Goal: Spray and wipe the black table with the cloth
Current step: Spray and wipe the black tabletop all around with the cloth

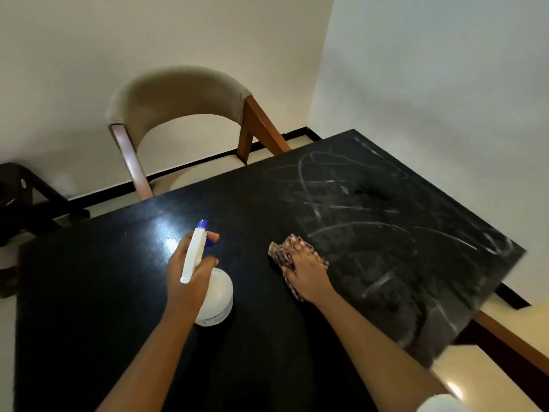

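The black table [98, 292] fills the lower part of the view. Its right half carries grey smear streaks [371, 227]. My left hand [185, 281] grips a white spray bottle [215, 295] with a blue nozzle, held above the table's middle, with one finger at the trigger. My right hand [306, 269] lies flat on a patterned cloth [282, 251], pressing it onto the table beside the streaked area.
A beige padded chair [178, 96] with wooden legs stands at the table's far edge. A dark piece of furniture [17, 203] is at the left. White walls meet in a corner behind. The table's right edge drops to a pale floor [481, 373].
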The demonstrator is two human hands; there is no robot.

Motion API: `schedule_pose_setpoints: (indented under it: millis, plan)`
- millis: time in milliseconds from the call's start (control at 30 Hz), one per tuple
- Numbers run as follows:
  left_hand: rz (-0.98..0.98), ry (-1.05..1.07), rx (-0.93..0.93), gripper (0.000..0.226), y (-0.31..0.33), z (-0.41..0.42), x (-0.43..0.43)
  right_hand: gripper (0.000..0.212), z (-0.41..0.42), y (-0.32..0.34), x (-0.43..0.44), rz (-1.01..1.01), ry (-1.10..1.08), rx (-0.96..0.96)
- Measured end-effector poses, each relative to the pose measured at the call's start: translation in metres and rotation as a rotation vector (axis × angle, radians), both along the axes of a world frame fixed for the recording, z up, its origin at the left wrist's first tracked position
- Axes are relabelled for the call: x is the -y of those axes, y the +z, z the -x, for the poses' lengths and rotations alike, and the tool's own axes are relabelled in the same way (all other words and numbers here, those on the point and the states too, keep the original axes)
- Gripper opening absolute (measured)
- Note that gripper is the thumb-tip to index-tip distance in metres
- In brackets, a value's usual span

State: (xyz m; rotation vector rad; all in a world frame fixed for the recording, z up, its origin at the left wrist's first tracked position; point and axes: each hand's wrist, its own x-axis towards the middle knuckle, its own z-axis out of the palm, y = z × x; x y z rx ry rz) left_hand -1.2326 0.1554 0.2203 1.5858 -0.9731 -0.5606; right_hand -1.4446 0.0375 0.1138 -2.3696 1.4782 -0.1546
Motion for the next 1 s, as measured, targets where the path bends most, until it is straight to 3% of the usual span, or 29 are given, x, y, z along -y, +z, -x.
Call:
schedule_pose_setpoints:
  millis: [167,367,500,633,833,933,1000]
  plan:
    - [0.03,-0.092,-0.119,0.034,0.005,0.055,-0.085,0.059,0.098,0.005,-0.105,-0.037,-0.125,-0.032]
    - [0.016,-0.177,-0.175,0.036,0.023,0.108,-0.17,0.059,0.183,0.037,-0.213,-0.176,-0.276,-0.105]
    - [-0.007,-0.262,-0.163,0.043,0.034,0.137,-0.223,0.017,0.22,0.076,-0.27,-0.332,-0.421,-0.027]
    - [-0.033,-0.358,-0.195,0.037,0.037,0.167,-0.27,0.011,0.243,0.092,-0.332,-0.368,-0.484,-0.036]
    - [-0.072,-0.39,-0.218,0.038,0.036,0.21,-0.33,0.029,0.252,0.128,-0.419,-0.427,-0.659,0.232]
    - [-0.225,-0.333,-0.275,0.047,0.032,0.228,-0.354,0.028,0.258,0.138,-0.454,-0.447,-0.723,0.428]
    - [-0.228,-0.354,-0.251,0.048,0.037,0.239,-0.359,0.025,0.264,0.146,-0.469,-0.468,-0.74,0.574]
